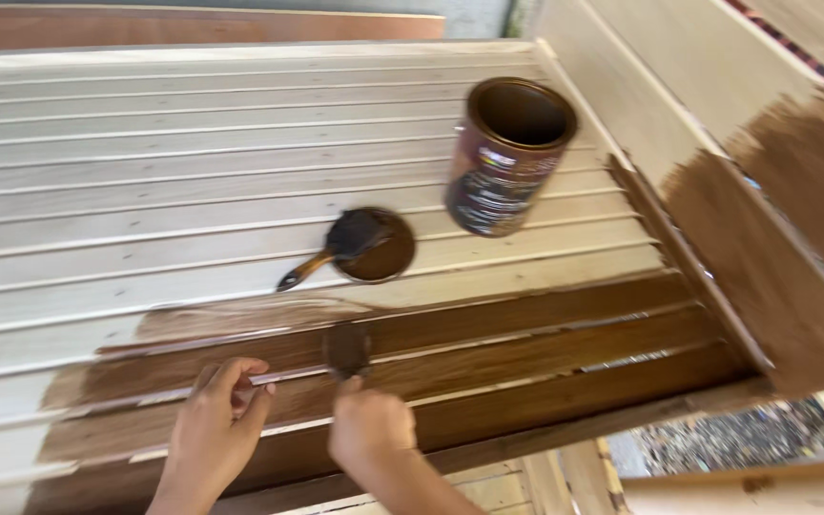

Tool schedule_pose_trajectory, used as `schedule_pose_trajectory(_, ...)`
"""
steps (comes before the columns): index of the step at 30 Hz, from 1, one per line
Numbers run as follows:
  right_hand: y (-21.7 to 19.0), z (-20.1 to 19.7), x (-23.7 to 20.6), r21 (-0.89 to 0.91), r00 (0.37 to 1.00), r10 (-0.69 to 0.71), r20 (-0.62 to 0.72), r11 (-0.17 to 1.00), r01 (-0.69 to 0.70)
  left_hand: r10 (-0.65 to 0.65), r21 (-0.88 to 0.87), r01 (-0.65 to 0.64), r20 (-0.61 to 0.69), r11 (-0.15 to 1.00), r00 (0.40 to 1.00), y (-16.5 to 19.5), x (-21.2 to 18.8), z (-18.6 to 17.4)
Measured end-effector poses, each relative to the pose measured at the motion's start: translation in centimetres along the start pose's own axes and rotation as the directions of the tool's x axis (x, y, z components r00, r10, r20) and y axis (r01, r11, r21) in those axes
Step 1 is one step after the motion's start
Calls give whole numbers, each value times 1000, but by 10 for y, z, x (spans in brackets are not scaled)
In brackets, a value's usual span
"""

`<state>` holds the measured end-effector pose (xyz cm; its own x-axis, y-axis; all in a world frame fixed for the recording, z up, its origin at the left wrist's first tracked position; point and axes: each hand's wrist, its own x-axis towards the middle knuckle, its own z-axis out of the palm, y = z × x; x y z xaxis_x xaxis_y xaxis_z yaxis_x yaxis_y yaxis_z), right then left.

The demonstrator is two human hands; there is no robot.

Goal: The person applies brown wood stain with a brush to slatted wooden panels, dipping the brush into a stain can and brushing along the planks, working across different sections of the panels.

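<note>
Brush (346, 349) in the right hand (370, 431), bristles down on the slatted wooden panel (193, 143), at six o'clock from the open tin (507, 157). Fingers wrap tight around the handle, which is almost hidden inside the fist. It looks light and stiff in the handle, soft and wet at the bristles, likely slick with stain, so grip low on the handle. Left hand (214, 427) rests at nine o'clock from the brush, fingers curled on a stained slat, holding nothing. A second brush (336, 248) lies across the lid (379, 250). Motion blur smears the bristles; both forearms are cut off below.
</note>
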<state>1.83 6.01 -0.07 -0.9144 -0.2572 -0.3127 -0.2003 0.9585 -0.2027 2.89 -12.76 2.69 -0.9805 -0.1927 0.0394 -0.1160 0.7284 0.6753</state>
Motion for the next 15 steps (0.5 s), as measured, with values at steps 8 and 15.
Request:
schedule_pose_trajectory(8,-153,16,69,11,894,-444,-66,895,445,-185,33,205,-305,978,934,-71,-19,-80)
schedule_pose_trajectory(15,-111,1,130,-69,818,-551,163,821,567,-220,25,244,-352,969,910,-75,-18,-85)
